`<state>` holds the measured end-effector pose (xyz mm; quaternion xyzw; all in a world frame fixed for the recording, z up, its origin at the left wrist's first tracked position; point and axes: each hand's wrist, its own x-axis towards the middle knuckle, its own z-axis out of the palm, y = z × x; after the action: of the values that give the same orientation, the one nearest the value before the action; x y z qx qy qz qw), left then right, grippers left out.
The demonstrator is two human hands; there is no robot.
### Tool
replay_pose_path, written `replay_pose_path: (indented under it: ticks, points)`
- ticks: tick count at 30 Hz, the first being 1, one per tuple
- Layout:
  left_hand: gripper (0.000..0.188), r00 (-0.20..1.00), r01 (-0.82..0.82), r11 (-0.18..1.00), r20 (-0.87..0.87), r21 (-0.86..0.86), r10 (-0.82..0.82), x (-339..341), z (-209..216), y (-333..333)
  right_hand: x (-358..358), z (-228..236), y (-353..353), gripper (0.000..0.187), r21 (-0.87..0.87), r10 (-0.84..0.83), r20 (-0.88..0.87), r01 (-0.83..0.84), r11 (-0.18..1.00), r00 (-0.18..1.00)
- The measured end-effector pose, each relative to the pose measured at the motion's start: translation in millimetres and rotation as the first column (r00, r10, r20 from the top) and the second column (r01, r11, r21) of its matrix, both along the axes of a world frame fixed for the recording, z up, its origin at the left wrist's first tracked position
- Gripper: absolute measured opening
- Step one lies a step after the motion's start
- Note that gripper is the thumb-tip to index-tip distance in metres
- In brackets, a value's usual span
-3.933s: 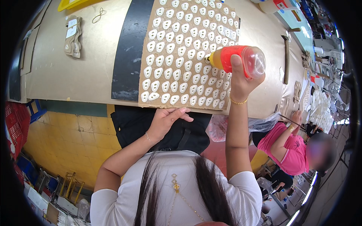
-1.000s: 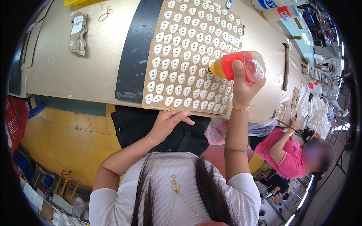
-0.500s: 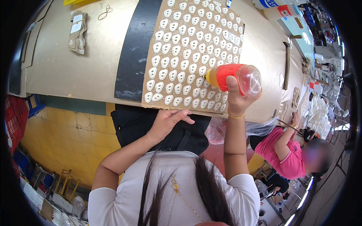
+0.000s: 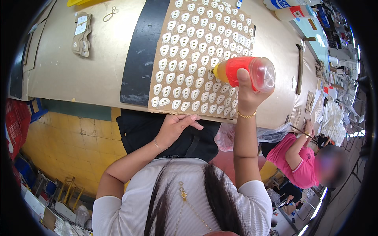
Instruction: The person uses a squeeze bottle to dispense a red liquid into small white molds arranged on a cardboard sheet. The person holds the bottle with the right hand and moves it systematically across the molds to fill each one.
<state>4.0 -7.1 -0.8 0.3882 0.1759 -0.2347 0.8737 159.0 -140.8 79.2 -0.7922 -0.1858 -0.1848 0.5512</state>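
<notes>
A clear squeeze bottle with a red band and yellow nozzle is in my right hand, wrapped round it. It lies tilted almost level, its tip at a small white piece on a brown board. Rows of white oval pieces, each with dark holes or dots, cover the board. Whether the tip touches a piece I cannot tell. My left hand rests at the table's near edge by the board's lower side, fingers loosely stretched and holding nothing.
A black sheet lies under the board's left side. Farther left are a tied bundle of brown cut pieces and a loose band. Bottles and a hammer lie to the right. A co-worker in pink is at the right.
My right hand has moved the squeeze bottle slightly away from me, so its tip is at a piece farther up the board. My left hand has stayed in place.
</notes>
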Motion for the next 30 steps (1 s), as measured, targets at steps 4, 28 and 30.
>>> replay_pose_path:
  ticks: [4,28,30]
  points:
    - [0.029,1.0,0.014,1.0,-0.018,-0.019,-0.014,1,3,1,-8,-1,-6,0.037,0.056,0.03,-0.104,-0.024,0.998,0.994]
    - [0.021,1.0,-0.018,1.0,0.002,0.006,0.018,3,6,0,-31,-1,-18,0.033,-0.02,0.015,-0.062,-0.016,1.0,0.998]
    - [0.021,1.0,-0.026,1.0,-0.003,-0.002,0.026,4,8,0,-32,-1,-16,0.034,-0.014,0.014,-0.054,-0.015,1.0,0.998]
